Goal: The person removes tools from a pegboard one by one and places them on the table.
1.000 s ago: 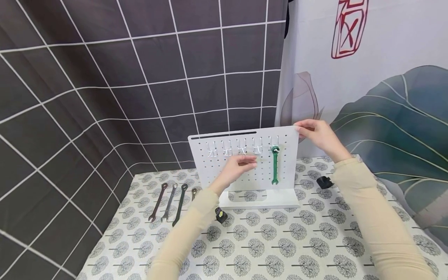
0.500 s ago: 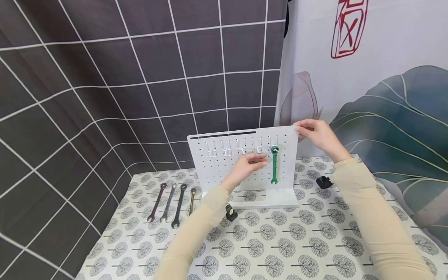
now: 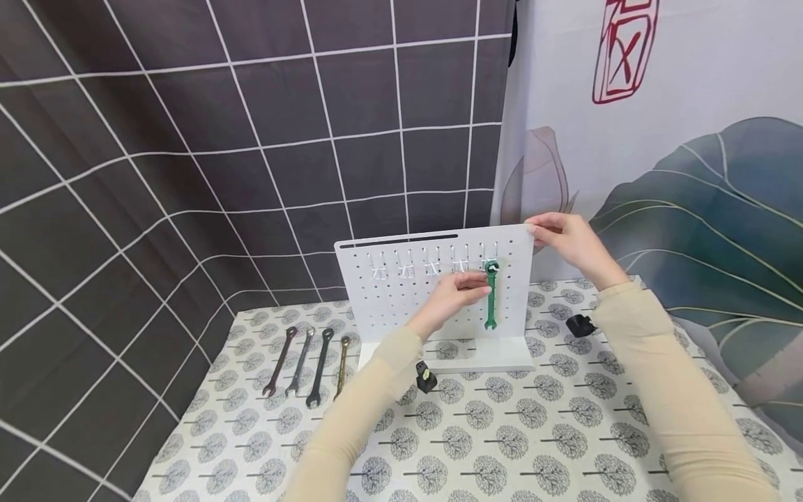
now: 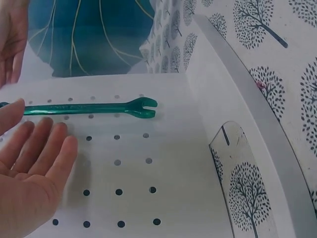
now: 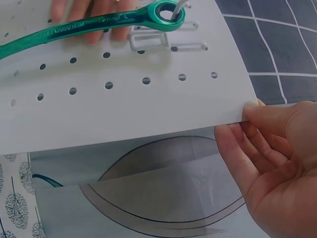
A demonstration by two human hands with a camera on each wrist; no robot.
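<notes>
A green ratchet wrench hangs by its ring end from a hook on the white pegboard, its open end pointing down. My left hand reaches across the front of the board, fingers loosely extended. Those fingertips come right up to the wrench's shaft, and in the left wrist view the thumb overlaps it. At the board's top right corner my right hand pinches the edge between thumb and fingers.
Several more wrenches lie in a row left of the board, including a dark one and a brass-coloured one. Wire hooks line the board's upper part. A tree-patterned cloth covers the table, and a dark gridded curtain hangs behind.
My left hand has moved right across the pegboard to the green wrench. The right hand keeps its hold on the board's corner.
</notes>
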